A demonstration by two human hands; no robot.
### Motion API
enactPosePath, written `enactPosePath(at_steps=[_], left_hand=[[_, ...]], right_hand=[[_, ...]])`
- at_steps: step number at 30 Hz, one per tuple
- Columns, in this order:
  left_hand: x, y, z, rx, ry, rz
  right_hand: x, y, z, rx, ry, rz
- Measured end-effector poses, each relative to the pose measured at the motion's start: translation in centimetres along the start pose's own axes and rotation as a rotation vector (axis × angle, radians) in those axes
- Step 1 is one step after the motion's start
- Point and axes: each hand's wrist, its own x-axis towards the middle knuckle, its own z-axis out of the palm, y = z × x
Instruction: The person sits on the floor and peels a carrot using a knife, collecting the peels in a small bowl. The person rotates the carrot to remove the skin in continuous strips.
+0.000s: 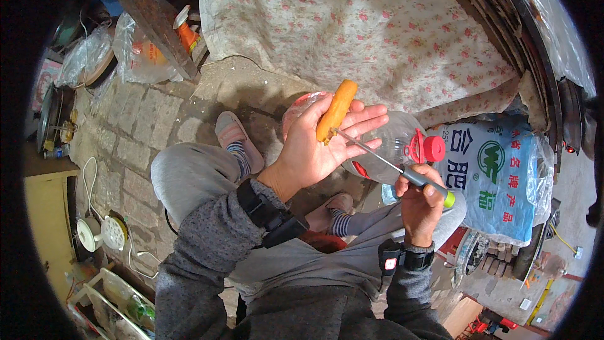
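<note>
My left hand (306, 151) is palm up with the fingers stretched out. Across it lies a short, thick orange stick (339, 108), perhaps a piece of carrot, held beside the thumb. Its lower end looks rough and chipped. My right hand (422, 208) grips the grey and lime handle of a screwdriver (413, 177). The thin metal shaft reaches up and left, and its tip meets the stick's rough end; how deep it goes in, I cannot tell. Beneath my left fingers stands a large clear plastic jug (391, 137) with a red cap (434, 148).
Floral cloth (354, 23) hangs ahead. A blue and white printed plastic sack (490, 174) lies right of the jug. An orange spray bottle (186, 30) and plastic bags (146, 52) are at the upper left. A white cord (89, 184) trails over the brick floor (134, 146). A rack (113, 297) stands lower left.
</note>
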Motion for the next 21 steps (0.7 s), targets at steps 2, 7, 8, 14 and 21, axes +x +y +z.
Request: enactPosePath(at_steps=[2,7,8,14,21], left_hand=[[0.05,0.01,0.0,-0.015,-0.014,-0.003],[0.01,0.07,0.09,-0.016,-0.012,-0.002],[0.0,0.07,0.1,-0.021,-0.011,-0.003],[0.01,0.11,0.06,0.0,-0.025,0.014],[0.09,0.19,-0.18,-0.026,-0.05,0.002]], right_hand=[[-0.05,-0.06,0.1,-0.005,-0.007,0.006],[-0.12,-0.28,0.55,-0.056,-0.01,0.006],[-0.11,-0.32,0.61,-0.072,-0.026,0.004],[-0.22,-0.33,0.47,-0.104,-0.063,0.001],[-0.7,-0.29,-0.1,0.007,-0.033,-0.022]])
